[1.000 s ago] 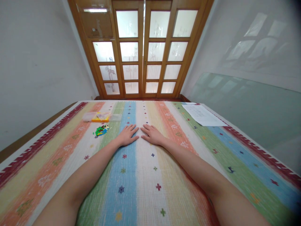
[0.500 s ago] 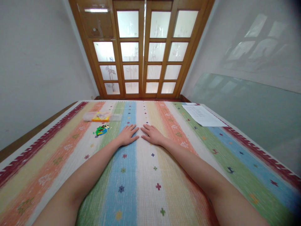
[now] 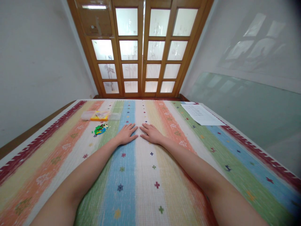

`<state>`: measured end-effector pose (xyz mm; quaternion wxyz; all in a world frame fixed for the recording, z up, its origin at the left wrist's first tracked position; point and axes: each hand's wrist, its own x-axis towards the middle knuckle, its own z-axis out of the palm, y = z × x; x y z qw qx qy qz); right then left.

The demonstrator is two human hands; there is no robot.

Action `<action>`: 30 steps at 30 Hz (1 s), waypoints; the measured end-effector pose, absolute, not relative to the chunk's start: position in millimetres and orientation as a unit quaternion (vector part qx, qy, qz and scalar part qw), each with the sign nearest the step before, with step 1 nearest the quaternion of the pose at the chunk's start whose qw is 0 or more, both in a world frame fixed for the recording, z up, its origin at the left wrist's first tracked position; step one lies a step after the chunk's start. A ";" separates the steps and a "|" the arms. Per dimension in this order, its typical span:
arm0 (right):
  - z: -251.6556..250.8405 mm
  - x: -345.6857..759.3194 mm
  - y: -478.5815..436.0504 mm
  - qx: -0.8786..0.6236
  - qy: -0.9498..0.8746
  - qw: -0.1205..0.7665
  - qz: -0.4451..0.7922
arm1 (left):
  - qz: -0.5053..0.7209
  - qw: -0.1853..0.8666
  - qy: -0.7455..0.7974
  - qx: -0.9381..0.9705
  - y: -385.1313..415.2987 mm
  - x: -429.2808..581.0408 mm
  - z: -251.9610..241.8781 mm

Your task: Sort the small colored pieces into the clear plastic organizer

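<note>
Cloth: the striped cloth covers the whole surface in front of me, its bands of blue, white, yellow, orange and green running from near to far; both my palms press on it.
Left hand: my left hand lies flat on the blue band, fingers spread and pointing far, gripping nothing.
Right hand: my right hand lies flat on the white band, fingers apart too, with nothing in it.
Between the hands: the thumbs point at each other, very close, but I cannot tell whether they touch.
Forearms: both are stretched out from the near edge and rest along the cloth.
Bricks: a little heap of small bricks, mostly green, sits near my left hand, to its left and slightly farther.
Box: a clear plastic box with yellow inside lies just beyond the heap.
Paper: a printed sheet rests far right on the cloth, well apart from my right hand.
Door: a wooden double door with frosted panes stands beyond the far edge.
Glass: a large pane of glass leans along the right wall.
</note>
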<state>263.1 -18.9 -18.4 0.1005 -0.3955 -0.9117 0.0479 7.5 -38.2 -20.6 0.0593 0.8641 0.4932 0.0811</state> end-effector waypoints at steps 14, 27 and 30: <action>-18.2 262.6 -18.7 -0.394 -0.913 0.101 0.042 | 0.080 0.061 0.495 0.863 -39.3 7.7 -19.5; -17.7 262.6 -19.0 -0.386 -0.916 0.105 0.036 | 0.089 0.042 0.499 0.861 -38.3 7.1 -23.1; -17.7 262.4 -19.0 -0.384 -0.916 0.109 0.030 | 0.087 0.031 0.524 0.847 -37.2 7.1 -25.3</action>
